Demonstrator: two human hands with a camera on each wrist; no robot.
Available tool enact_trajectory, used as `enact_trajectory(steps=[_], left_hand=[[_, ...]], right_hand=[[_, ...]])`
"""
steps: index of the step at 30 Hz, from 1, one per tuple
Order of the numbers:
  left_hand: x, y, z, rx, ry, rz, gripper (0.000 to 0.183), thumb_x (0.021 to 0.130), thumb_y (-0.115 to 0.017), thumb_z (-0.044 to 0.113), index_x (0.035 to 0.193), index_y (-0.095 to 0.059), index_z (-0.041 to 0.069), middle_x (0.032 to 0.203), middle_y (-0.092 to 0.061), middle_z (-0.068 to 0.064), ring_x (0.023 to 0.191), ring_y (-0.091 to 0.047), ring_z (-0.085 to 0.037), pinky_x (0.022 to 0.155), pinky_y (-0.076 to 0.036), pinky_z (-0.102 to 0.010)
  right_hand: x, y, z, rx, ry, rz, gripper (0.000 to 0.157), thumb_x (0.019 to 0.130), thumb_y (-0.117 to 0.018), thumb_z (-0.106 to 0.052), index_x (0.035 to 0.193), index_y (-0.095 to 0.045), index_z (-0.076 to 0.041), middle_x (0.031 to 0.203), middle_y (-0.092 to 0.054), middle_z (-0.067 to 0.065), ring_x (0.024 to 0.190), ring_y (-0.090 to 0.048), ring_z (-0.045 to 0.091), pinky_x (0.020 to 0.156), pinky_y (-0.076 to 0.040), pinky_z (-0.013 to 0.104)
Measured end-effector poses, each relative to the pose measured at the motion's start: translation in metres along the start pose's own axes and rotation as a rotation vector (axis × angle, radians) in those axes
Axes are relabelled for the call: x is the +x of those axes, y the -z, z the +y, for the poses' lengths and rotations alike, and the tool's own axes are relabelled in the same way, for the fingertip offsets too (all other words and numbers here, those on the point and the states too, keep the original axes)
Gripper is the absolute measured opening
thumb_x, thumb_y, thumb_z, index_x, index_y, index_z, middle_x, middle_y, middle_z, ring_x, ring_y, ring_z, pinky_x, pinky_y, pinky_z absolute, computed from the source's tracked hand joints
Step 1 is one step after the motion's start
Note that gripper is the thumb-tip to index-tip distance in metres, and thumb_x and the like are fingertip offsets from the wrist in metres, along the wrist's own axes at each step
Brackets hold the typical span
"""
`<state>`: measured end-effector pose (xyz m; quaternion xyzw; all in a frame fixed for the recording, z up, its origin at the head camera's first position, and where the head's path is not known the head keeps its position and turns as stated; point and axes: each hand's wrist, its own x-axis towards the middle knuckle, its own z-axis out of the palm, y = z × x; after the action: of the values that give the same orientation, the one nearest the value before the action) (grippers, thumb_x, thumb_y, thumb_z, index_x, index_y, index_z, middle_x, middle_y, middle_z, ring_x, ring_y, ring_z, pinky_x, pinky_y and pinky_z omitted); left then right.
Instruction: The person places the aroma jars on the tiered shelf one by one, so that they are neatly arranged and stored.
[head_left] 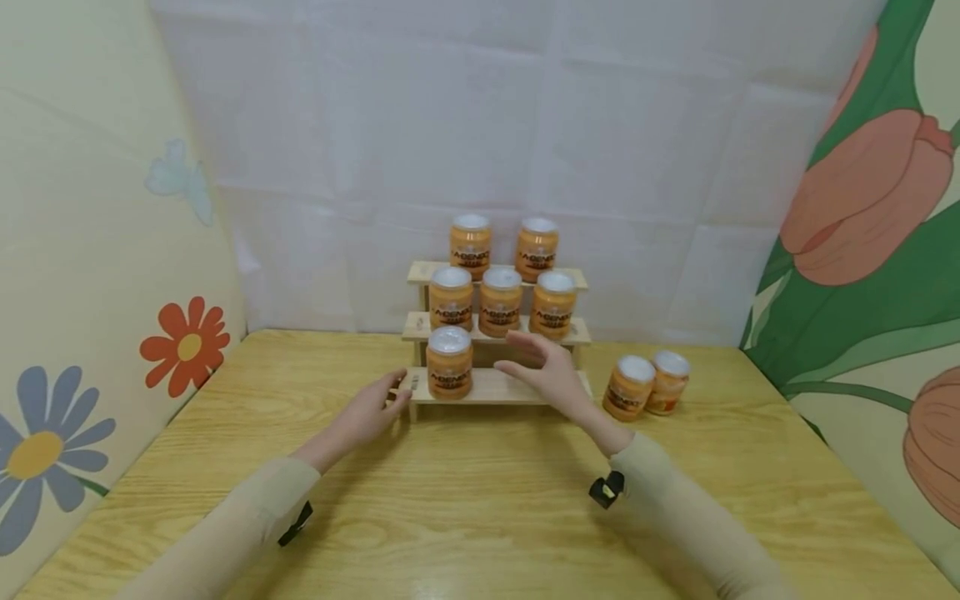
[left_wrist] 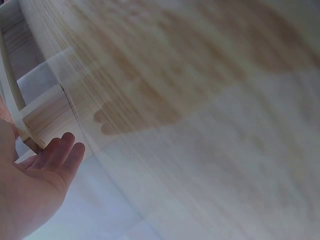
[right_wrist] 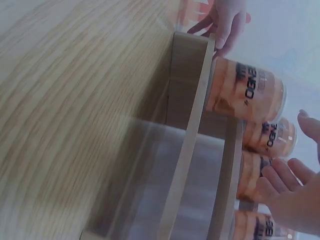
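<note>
A three-step wooden display stand (head_left: 517, 386) holds orange jars with silvery lids. One jar (head_left: 450, 367) stands at the left of its lowest step. My left hand (head_left: 369, 412) is at that step's left end, with thumb and fingers either side of the board's end (left_wrist: 32, 142). Over the lowest step's right half, my right hand (head_left: 551, 379) is held with fingers apart and nothing between them. Its fingertips overlap the middle-row jars (right_wrist: 250, 175) in the right wrist view.
Three jars (head_left: 501, 304) line the middle step, and two jars (head_left: 537, 250) stand on the top step. Right of the stand, two more jars (head_left: 630, 387) sit side by side on the wood-grain table (head_left: 450, 517). A white cloth (head_left: 480, 125) hangs behind; patterned panels flank both sides.
</note>
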<state>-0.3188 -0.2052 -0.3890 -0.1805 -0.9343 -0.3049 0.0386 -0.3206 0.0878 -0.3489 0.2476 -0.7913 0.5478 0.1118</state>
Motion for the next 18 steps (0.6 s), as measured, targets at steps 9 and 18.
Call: enact_trajectory(steps=[9,18], left_hand=[[0.000,-0.001,-0.002,0.004,-0.001,0.001,0.052,0.101,-0.043,0.021,0.140,-0.031,-0.011,0.128,-0.049,-0.033,0.111,-0.055,-0.041,0.092,-0.048,-0.050],[0.001,-0.001,-0.003,0.003,-0.005,-0.006,0.053,0.101,-0.042,0.022,0.140,-0.029,-0.011,0.126,-0.051,-0.033,0.110,-0.056,-0.041,0.090,-0.050,-0.049]], right_hand=[[-0.019,0.048,-0.001,-0.050,-0.060,0.038,0.056,0.086,-0.070,-0.022,0.134,-0.050,-0.003,0.135,-0.052,0.017,0.126,-0.048,0.031,0.107,-0.038,0.046],[-0.034,0.086,0.020,-0.183,-0.117,0.121,0.058,0.085,-0.070,-0.027,0.133,-0.051,0.000,0.134,-0.053,0.019,0.126,-0.048,0.032,0.108,-0.036,0.046]])
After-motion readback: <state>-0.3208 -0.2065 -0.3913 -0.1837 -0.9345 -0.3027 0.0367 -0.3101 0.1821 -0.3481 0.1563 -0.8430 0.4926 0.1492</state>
